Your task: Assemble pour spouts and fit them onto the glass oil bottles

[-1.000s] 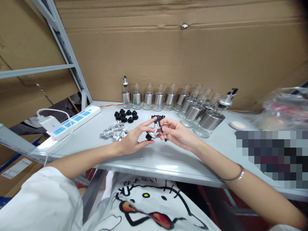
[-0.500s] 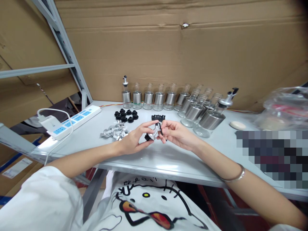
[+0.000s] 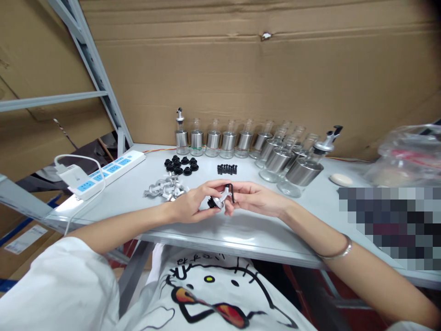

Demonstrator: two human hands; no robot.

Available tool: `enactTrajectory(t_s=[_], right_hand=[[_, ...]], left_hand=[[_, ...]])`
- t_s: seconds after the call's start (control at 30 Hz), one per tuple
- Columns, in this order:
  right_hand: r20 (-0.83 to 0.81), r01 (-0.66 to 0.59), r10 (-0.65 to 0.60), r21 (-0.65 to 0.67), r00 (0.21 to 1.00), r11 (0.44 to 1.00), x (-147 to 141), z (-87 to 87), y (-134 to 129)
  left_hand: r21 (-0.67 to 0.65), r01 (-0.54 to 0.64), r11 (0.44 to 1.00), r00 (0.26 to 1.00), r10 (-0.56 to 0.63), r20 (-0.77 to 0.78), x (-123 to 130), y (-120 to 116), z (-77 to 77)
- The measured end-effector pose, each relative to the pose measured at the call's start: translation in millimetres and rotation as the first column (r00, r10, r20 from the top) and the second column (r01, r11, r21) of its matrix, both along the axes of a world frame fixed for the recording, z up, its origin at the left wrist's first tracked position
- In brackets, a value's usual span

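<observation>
Between my two hands is a silver bottle pourer (image 3: 220, 201) with a black ribbed stopper and a black lever cap on its spout. My left hand (image 3: 193, 202) is closed around its stopper and collar. With fingers pinched at the black lever, my right hand (image 3: 257, 197) holds the spout end. Just beyond lie small black plastic caps (image 3: 227, 169) in a row. To the left sit several black stoppers (image 3: 181, 164) and a heap of silver pourer tops (image 3: 165, 187).
Glass bottles with steel sleeves (image 3: 229, 141) line the back. Pourers top the leftmost bottle (image 3: 181, 138) and a front right bottle (image 3: 305, 169). A power strip (image 3: 110, 170) with a white cable lies left. At right are a white oval object (image 3: 341, 179) and a plastic bag (image 3: 406, 156).
The pourer and my right hand have dropped slightly. My right fingers have shifted around the black lever, which shows more fully now. My left hand keeps its hold.
</observation>
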State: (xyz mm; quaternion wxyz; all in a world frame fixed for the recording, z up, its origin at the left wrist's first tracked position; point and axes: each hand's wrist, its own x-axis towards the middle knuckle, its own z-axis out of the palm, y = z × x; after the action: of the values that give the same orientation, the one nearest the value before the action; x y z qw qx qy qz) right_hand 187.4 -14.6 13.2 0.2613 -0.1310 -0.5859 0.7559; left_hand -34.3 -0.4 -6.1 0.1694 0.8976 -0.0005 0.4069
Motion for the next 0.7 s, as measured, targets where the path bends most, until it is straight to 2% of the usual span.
enactTrajectory(t_s=[0.13, 0.7], right_hand=[[-0.020, 0.009, -0.009, -0.003, 1.000, 1.000, -0.9, -2.7, 0.1], [-0.020, 0.201, -0.200, 0.080, 0.980, 0.976, -9.3, -1.3, -2.3]], left_hand=[[-0.003, -0.011, 1.000, 1.000, 0.011, -0.017, -1.5, 0.7, 1.1], [-0.036, -0.080, 0.996, 0.996, 0.079, -0.045, -3.5, -0.7, 0.2]])
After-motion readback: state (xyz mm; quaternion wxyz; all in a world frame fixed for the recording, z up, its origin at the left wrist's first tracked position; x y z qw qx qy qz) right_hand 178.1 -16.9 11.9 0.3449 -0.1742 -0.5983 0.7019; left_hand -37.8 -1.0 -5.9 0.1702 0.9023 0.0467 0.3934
